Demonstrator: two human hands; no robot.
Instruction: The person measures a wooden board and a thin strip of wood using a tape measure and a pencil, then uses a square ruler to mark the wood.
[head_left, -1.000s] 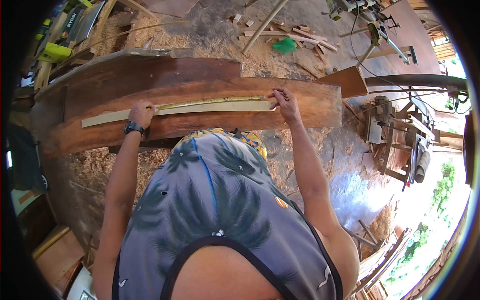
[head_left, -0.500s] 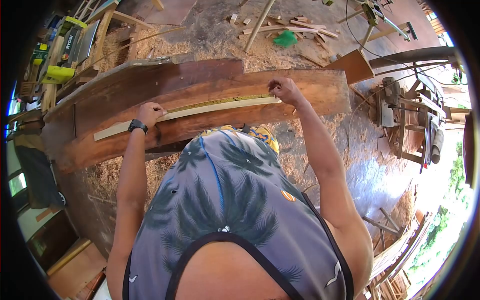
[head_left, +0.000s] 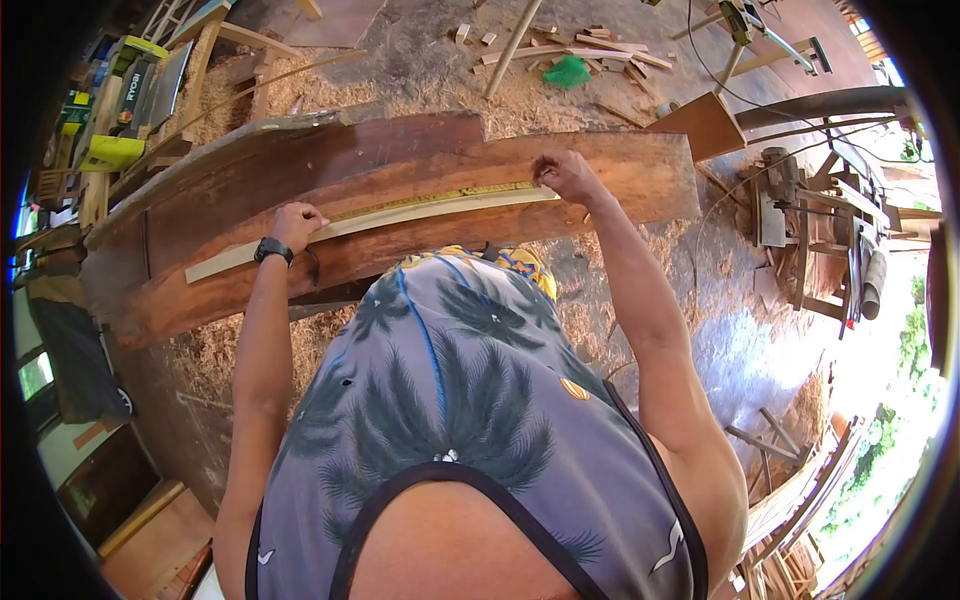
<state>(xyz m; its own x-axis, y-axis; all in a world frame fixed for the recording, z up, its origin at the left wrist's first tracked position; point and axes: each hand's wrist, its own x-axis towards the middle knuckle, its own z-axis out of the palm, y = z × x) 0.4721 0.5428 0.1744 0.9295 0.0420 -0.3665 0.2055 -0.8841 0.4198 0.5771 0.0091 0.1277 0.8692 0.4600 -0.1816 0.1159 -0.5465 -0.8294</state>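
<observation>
A yellow measuring tape (head_left: 430, 196) is stretched out along a pale, narrow wood strip (head_left: 400, 217). Both lie on a wide reddish-brown wooden slab (head_left: 600, 160) in front of me. At the tape's left end, my left hand (head_left: 297, 226), with a black watch on its wrist, is closed in a pinch, its fingertips over the strip. My right hand (head_left: 566, 178) has its fingers curled around the tape's other end, close to the strip's right tip. What lies inside the curled fingers is hidden.
Wood shavings (head_left: 215, 360) cover the floor around the slab. Offcuts and a green bundle (head_left: 568, 72) lie beyond it. A brown board (head_left: 699, 128) leans near its right end. Ryobi-marked equipment (head_left: 133, 95) stands at far left, machinery (head_left: 775, 200) at right.
The view has shifted very slightly. Both hands keep their places at the ends of the tape, and the tape and strip stay put.
</observation>
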